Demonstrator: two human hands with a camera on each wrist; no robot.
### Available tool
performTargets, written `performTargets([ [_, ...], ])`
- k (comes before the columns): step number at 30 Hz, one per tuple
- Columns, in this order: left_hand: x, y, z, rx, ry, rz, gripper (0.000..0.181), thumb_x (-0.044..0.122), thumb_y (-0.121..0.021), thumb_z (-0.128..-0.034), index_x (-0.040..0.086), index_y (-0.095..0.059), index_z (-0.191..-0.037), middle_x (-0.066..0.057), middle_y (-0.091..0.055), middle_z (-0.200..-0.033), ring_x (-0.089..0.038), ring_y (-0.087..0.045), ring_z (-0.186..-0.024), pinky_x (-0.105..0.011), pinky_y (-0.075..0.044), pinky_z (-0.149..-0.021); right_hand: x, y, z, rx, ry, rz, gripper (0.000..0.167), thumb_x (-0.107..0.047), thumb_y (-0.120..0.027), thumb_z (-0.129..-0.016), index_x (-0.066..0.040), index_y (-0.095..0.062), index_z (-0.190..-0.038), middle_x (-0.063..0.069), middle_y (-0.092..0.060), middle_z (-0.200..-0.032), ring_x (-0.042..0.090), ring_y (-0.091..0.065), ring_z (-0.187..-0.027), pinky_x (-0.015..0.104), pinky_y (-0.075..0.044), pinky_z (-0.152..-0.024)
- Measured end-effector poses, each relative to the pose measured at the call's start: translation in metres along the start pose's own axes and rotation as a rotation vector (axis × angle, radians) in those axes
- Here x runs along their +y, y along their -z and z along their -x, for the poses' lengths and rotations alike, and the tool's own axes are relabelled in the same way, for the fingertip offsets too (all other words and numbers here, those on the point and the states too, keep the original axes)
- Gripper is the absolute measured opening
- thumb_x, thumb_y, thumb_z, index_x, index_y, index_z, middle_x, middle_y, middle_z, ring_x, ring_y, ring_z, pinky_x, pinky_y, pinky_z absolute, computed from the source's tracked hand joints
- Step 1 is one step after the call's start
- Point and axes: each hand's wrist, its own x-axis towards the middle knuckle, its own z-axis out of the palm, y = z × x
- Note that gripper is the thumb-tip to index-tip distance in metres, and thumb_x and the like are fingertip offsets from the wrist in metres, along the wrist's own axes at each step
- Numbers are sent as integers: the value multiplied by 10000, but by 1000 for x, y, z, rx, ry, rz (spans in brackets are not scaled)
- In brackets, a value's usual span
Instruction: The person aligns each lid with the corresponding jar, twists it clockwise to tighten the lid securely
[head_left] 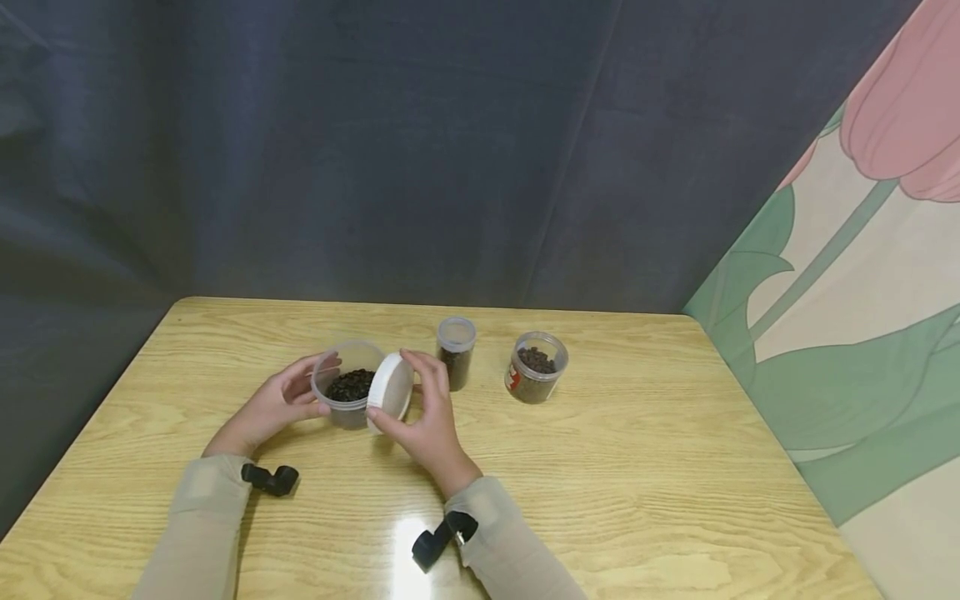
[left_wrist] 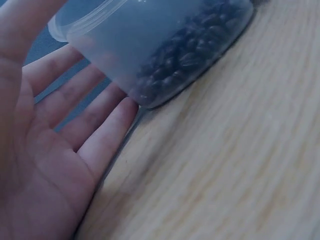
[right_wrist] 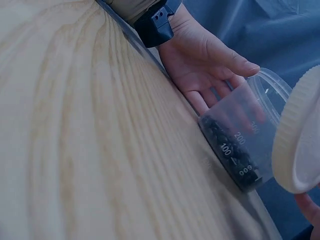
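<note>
A clear plastic container with measuring marks stands lidless on the table, dark beans covering its bottom. My left hand holds it from the left, thumb at the rim and fingers along the far side, as the right wrist view also shows. In the left wrist view, fingertips touch the container's lower wall. Between thumb and fingers, my right hand pinches a white ridged lid. The lid is tilted nearly upright, close by the container's right side; whether they touch, I cannot tell.
Behind my right hand stands a tall slim clear jar with dark contents. Further right is a wider clear jar of brown pieces with a red label. Both stand on the wooden table, which ends at a dark curtain.
</note>
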Motion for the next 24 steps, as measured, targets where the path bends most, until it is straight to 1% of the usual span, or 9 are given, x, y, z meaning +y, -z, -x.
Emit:
performTargets([
  [3,0,0,0,-35,-10,23,742,-7,-684,-950,72,-313,-1588,-237,-332,-1594,-66,-421,-1400,-140,-393,-1101,-2,1,-1,13,6,33,814,-234,-868,-775,-157,-464,-1478,70,-416,-1485,268,-423,-1351,512,-510,-1027],
  [8,2,-2,-1,-92,-42,82,733,-48,-692,-928,2,-329,-1564,-217,-368,-1583,-84,-446,-1395,-206,-435,-1100,-7,3,-5,9,19,103,799,-271,-876,-774,-170,-496,-1469,49,-430,-1504,273,-389,-1382,562,-491,-1043],
  [13,5,-5,-2,-123,-36,110,749,-33,-717,-914,-11,-333,-1557,-170,-383,-1588,-110,-452,-1397,-231,-452,-1095,-14,5,-8,-14,37,173,757,-308,-861,-782,-147,-539,-1448,51,-453,-1509,278,-381,-1386,551,-505,-1032],
  [17,6,-8,-3,-135,-22,134,754,-19,-726,-912,-25,-328,-1552,-45,-455,-1549,-111,-487,-1365,-234,-470,-1081,-19,7,-8,-44,56,222,722,-335,-856,-779,-124,-582,-1414,54,-492,-1500,273,-408,-1370,513,-505,-1039],
  [20,5,-10,-4,-146,-42,148,760,-33,-736,-898,-55,-328,-1539,45,-510,-1488,-93,-520,-1325,-239,-476,-1078,-22,8,-8,-55,76,257,701,-347,-852,-781,-115,-605,-1395,53,-515,-1489,264,-432,-1352,489,-499,-1046],
  [22,4,-11,-5,-153,-62,149,772,-40,-749,-884,-71,-329,-1531,80,-523,-1465,-78,-530,-1310,-241,-474,-1081,-23,9,-9,-61,86,290,689,-364,-842,-788,-115,-615,-1389,50,-524,-1484,263,-440,-1346,491,-494,-1045],
  [24,4,-13,-6,-156,-69,144,782,-43,-763,-870,-60,-343,-1530,101,-532,-1450,-66,-536,-1297,-238,-473,-1081,-24,9,-10,-66,97,320,678,-380,-829,-798,-111,-623,-1386,55,-533,-1479,269,-446,-1344,507,-487,-1045],
])
